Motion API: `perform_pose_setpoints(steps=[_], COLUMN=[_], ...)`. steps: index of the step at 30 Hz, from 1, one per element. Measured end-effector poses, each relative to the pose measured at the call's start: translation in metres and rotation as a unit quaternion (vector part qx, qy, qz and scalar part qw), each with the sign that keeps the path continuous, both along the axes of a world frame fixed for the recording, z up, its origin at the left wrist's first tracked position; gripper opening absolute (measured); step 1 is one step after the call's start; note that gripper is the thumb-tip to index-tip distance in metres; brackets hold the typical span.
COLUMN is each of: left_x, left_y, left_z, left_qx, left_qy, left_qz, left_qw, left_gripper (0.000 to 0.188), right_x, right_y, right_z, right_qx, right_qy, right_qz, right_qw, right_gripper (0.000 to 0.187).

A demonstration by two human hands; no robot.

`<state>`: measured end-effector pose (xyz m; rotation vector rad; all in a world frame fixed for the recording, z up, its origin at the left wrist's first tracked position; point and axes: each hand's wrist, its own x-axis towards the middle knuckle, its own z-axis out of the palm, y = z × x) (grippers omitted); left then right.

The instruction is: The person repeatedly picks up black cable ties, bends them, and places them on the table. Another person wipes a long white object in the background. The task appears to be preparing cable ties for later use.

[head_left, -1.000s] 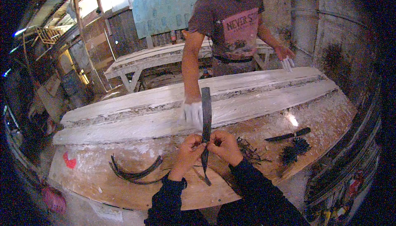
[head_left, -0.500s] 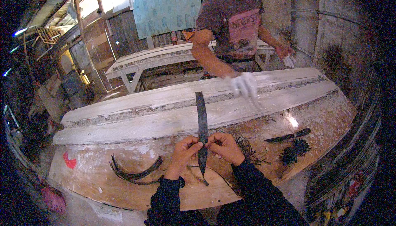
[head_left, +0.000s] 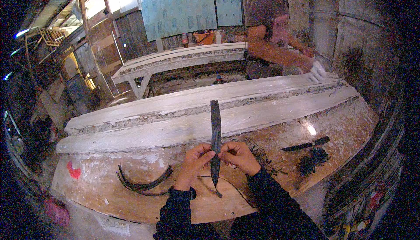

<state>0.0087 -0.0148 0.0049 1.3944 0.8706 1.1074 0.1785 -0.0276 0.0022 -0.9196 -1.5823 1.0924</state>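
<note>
A long, flat black strip (head_left: 216, 128) stands upright between my hands, its lower end narrowing to a twisted tip above the wooden board. My left hand (head_left: 195, 160) pinches its left edge between thumb and finger. On the opposite edge my right hand (head_left: 239, 156) pinches it at about the same height. Several curved black strips (head_left: 142, 184) lie on the board left of my left hand. Thin dark strands (head_left: 264, 159) are heaped just beyond my right hand. Further right lie a dark knife (head_left: 305, 144) and a bristly black bundle (head_left: 313, 160).
The wooden board (head_left: 131, 205) carries two long whitish planks (head_left: 170, 131) along its far side. A red scrap (head_left: 74, 170) lies at its left. Across the planks a co-worker (head_left: 273, 34) reaches a white-gloved hand toward their right end. A long bench (head_left: 175, 60) stands behind.
The co-worker has moved right, and the gloved hand has gone from the middle of the planks to their right end. My hands keep their pinch; the strip's top has shifted slightly right.
</note>
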Motion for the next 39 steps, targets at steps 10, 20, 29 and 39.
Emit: perform_pose_setpoints(steps=[10, 20, 29, 39], left_x=[-0.001, 0.004, 0.010, 0.013], left_y=[0.000, -0.005, -0.001, 0.001], left_z=[0.002, 0.005, -0.008, -0.012], left_qx=[0.051, 0.055, 0.164, 0.274], left_qy=[0.071, 0.076, 0.104, 0.132], left_qz=[-0.015, 0.002, 0.080, 0.082], left_qw=[0.996, 0.996, 0.978, 0.949], left_gripper=[0.009, 0.011, 0.009, 0.009], right_x=[-0.005, -0.002, -0.001, -0.003], right_y=[0.003, 0.006, 0.004, 0.005], right_z=[-0.005, -0.007, -0.009, -0.012], right_qx=[0.012, 0.050, 0.031, 0.037], right_qy=[0.036, 0.016, -0.021, -0.055], right_qz=[-0.040, -0.056, -0.096, -0.120], right_qw=[0.998, 0.997, 0.995, 0.991], right_gripper=[0.012, 0.013, 0.008, 0.012])
